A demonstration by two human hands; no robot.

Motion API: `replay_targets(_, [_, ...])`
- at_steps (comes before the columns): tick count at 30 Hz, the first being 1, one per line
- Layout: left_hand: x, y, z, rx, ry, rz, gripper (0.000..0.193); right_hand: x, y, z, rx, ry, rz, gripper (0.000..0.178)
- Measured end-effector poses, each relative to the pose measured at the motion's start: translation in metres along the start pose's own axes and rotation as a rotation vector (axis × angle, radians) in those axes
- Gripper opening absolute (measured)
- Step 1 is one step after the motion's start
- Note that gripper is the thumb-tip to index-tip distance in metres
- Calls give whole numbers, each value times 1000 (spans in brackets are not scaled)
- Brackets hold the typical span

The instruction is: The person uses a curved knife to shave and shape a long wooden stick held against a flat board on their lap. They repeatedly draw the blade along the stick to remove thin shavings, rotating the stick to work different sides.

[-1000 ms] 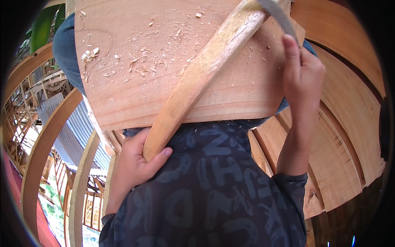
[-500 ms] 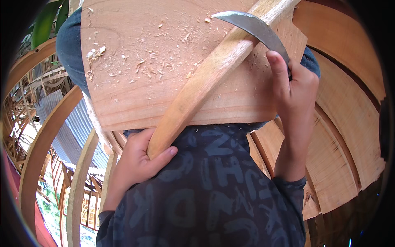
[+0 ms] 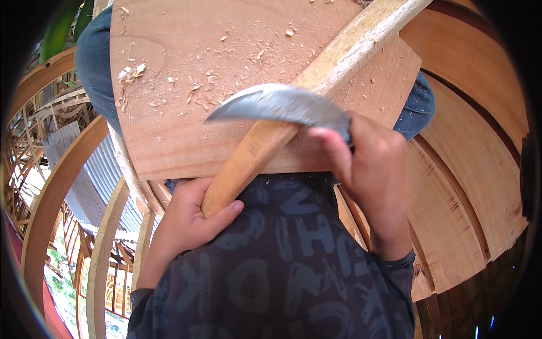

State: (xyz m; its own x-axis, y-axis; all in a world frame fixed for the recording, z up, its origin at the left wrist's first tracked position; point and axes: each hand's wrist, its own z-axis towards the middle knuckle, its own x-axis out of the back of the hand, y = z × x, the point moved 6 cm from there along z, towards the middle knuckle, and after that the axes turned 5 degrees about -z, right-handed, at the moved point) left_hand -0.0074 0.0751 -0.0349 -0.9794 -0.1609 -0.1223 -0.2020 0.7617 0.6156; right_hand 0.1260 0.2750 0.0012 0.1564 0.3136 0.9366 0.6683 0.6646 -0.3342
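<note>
My left hand (image 3: pixel 183 223) grips the lower end of a long, slightly curved wooden stick (image 3: pixel 316 90), which lies diagonally across a flat wooden board (image 3: pixel 169 124) resting on my lap. My right hand (image 3: pixel 372 175) is closed on the handle of a curved steel knife (image 3: pixel 279 104). The blade lies across the stick near its middle, with the tip pointing left. Wood shavings (image 3: pixel 192 90) are scattered over the board.
Curved wooden planks (image 3: pixel 468 186) are stacked at the right. Bent wooden hoops (image 3: pixel 51 209) and a lattice frame stand at the left, with corrugated metal sheeting (image 3: pixel 96 169) behind them. My blue-clad knees (image 3: pixel 93 62) show beside the board.
My right hand has drawn the knife down along the stick toward me. The blade went from the stick's upper end to its middle. My left hand kept its hold.
</note>
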Motion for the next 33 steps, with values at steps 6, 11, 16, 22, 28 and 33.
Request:
replay_targets(6, [-1, 1, 3, 33, 10, -15, 34, 8, 59, 23, -236, -48, -132, 55])
replay_targets(11, [1, 0, 6, 5, 22, 50, 32, -3, 3, 1, 43, -79, 10, 54])
replay_targets(16, [-2, -3, 1, -25, 84, -18, 29, 14, 84, 25, -338, 91, -62, 58])
replay_targets(22, [-1, 1, 8, -13, 68, 21, 27, 5, 26, 10, 3, -126, -58, 56])
replay_targets(28, [-1, -8, 3, 53, 52, -59, 25, 10, 98, 36, -315, 9, -27, 62])
replay_targets(33, [-2, -4, 12, 18, 24, -53, 23, 12, 31, 19, -93, -134, -83, 57])
